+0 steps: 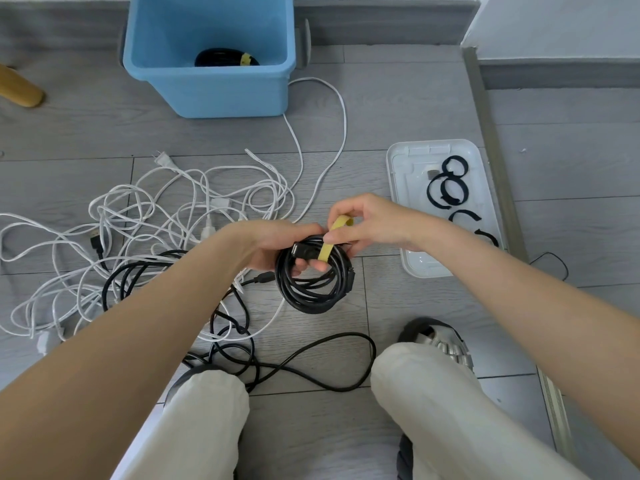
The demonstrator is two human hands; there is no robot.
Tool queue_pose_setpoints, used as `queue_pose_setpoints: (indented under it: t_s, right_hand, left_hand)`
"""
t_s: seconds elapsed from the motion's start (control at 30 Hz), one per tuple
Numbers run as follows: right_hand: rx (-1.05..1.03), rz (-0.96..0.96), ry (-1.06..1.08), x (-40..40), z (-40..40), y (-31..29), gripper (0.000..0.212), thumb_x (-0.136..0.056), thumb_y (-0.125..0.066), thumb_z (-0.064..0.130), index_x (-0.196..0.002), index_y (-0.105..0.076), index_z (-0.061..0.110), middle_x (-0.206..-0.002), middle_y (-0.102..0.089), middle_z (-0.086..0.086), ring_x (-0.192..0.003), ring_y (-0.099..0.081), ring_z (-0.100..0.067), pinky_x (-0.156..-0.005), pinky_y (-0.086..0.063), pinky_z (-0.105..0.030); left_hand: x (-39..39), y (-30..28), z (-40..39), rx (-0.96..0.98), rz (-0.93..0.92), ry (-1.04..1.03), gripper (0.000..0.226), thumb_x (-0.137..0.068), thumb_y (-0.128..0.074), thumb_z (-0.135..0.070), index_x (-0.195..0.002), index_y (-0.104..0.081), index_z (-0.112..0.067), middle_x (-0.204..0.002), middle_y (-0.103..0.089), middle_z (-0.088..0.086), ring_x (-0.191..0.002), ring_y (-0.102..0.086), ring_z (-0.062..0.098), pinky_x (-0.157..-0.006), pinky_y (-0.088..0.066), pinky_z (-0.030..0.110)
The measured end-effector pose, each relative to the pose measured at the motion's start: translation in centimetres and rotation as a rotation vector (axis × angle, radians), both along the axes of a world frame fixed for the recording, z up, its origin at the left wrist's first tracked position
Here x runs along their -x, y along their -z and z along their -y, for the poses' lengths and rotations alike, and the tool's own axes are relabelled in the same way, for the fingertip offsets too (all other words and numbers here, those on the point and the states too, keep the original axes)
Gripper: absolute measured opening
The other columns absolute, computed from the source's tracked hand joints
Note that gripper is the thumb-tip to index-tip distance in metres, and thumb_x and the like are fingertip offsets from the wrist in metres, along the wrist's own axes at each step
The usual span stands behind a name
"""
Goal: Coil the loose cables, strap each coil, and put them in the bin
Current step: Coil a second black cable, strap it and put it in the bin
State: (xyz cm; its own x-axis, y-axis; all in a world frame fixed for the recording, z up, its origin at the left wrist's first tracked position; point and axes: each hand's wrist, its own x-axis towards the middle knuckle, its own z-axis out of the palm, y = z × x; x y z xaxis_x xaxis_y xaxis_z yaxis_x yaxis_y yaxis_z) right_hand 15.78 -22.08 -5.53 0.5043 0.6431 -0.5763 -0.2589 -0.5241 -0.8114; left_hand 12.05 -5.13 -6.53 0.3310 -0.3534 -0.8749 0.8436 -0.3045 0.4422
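Head view, looking down at a grey plank floor (398, 98). The left hand (277, 247) grips a black cable coil (311, 289) at its upper edge, fingers curled through the loops. The right hand (367, 220) pinches the free end of a yellow strap (332, 240) that passes over the coil's top. Far centre stands a blue bin (214, 91) containing one black coil bound with a yellow strap (225, 58). Left of the hands lies a tangle of white cables (138, 216); loose black cables (242, 348) lie near the knees. At right, a white tray (398, 188) holds several black straps (450, 188). A wooden leg (17, 88) appears far left.
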Motion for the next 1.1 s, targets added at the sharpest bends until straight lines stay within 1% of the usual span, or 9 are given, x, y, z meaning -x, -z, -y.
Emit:
queue_pose_setpoints:
  t_s: [0.17,0.27,0.37,0.4,0.47,0.53,0.73,0.93,1.1]
  right_hand:
    - [-0.087,-0.092,0.171,-0.1,-0.2,-0.3,0.010,-0.081,-0.068,0.009,-0.078,-0.061,0.014,-0.072,-0.061,0.002,-0.063,-0.061,-0.007,-0.065,-0.052,-0.021]
    - [-0.107,-0.148,0.223,-0.1,-0.5,0.0,0.011,-0.081,-0.068,0.012,-0.074,-0.061,0.018,-0.065,-0.061,0.009,-0.063,-0.057,-0.003,-0.069,-0.044,-0.023]
    - [-0.166,-0.356,0.271,0.5,-0.7,0.3,0.009,-0.085,-0.063,0.016,-0.080,-0.057,0.015,-0.080,-0.066,-0.005,-0.076,-0.065,-0.019,-0.084,-0.050,-0.037]
    - [-0.165,-0.391,0.274,0.7,-0.8,0.4,0.009,-0.088,-0.061,0.017,-0.082,-0.055,0.015,-0.083,-0.066,-0.008,-0.078,-0.066,-0.022,-0.083,-0.052,-0.036]
    - [-0.118,-0.335,0.251,1.1,-1.1,0.6,0.011,-0.090,-0.059,0.018,-0.082,-0.052,0.016,-0.080,-0.064,-0.006,-0.071,-0.065,-0.015,-0.067,-0.055,-0.023]
    - [-0.072,-0.220,0.232,1.1,-1.3,0.5,0.012,-0.090,-0.059,0.018,-0.080,-0.053,0.017,-0.075,-0.058,0.001,-0.063,-0.060,-0.006,-0.057,-0.048,-0.015]
    - [-0.046,-0.099,0.253,0.6,-1.3,0.5,0.014,-0.087,-0.063,0.012,-0.077,-0.055,0.018,-0.072,-0.050,0.003,-0.064,-0.050,-0.008,-0.058,-0.043,-0.017]
    - [-0.040,-0.138,0.225,0.4,-0.8,0.7,0.014,-0.085,-0.065,0.010,-0.077,-0.057,0.017,-0.080,-0.051,0.000,-0.071,-0.053,-0.013,-0.058,-0.045,-0.020]
    - [-0.035,-0.164,0.195,0.2,-0.5,0.9,0.013,-0.085,-0.064,0.007,-0.079,-0.056,0.015,-0.083,-0.053,-0.001,-0.077,-0.057,-0.021,-0.066,-0.049,-0.025]
  left_hand:
    - [0.2,-0.4,-0.7,0.126,0.008,-0.106,0.028,-0.097,-0.042,-0.033,-0.083,-0.055,-0.013,-0.065,-0.060,-0.001,-0.044,-0.037,0.006,-0.065,-0.040,0.024]
    - [0.4,-0.4,-0.8,0.170,0.016,-0.137,0.029,-0.097,-0.040,-0.033,-0.079,-0.052,-0.014,-0.064,-0.057,-0.001,-0.042,-0.034,0.006,-0.065,-0.042,0.025]
    - [0.5,0.1,-0.8,0.158,0.021,-0.151,0.027,-0.097,-0.041,-0.035,-0.084,-0.052,-0.014,-0.066,-0.056,-0.001,-0.044,-0.038,0.006,-0.063,-0.043,0.024]
    - [0.5,0.2,-0.9,0.141,0.010,-0.158,0.026,-0.097,-0.042,-0.035,-0.086,-0.052,-0.014,-0.066,-0.055,-0.001,-0.046,-0.040,0.006,-0.062,-0.044,0.023]
    - [0.6,0.1,-0.7,0.131,-0.030,-0.185,0.024,-0.098,-0.043,-0.031,-0.090,-0.055,-0.012,-0.068,-0.060,-0.001,-0.052,-0.047,0.007,-0.064,-0.045,0.022]
    - [0.6,0.0,-0.6,0.148,-0.063,-0.226,0.022,-0.098,-0.042,-0.024,-0.095,-0.058,-0.009,-0.073,-0.068,0.002,-0.058,-0.052,0.008,-0.069,-0.045,0.022]
    - [0.3,0.2,-0.5,0.184,-0.116,-0.318,0.022,-0.097,-0.044,-0.021,-0.100,-0.062,-0.009,-0.088,-0.073,0.006,-0.061,-0.059,0.007,-0.073,-0.046,0.021]
    - [0.1,0.4,-0.2,0.190,-0.138,-0.308,0.019,-0.098,-0.045,-0.020,-0.100,-0.062,-0.010,-0.094,-0.071,0.009,-0.070,-0.061,0.010,-0.077,-0.045,0.020]
    - [-0.3,0.6,0.2,0.173,-0.153,-0.290,0.019,-0.098,-0.044,-0.018,-0.105,-0.059,-0.010,-0.095,-0.069,0.009,-0.068,-0.064,0.009,-0.067,-0.049,0.017]
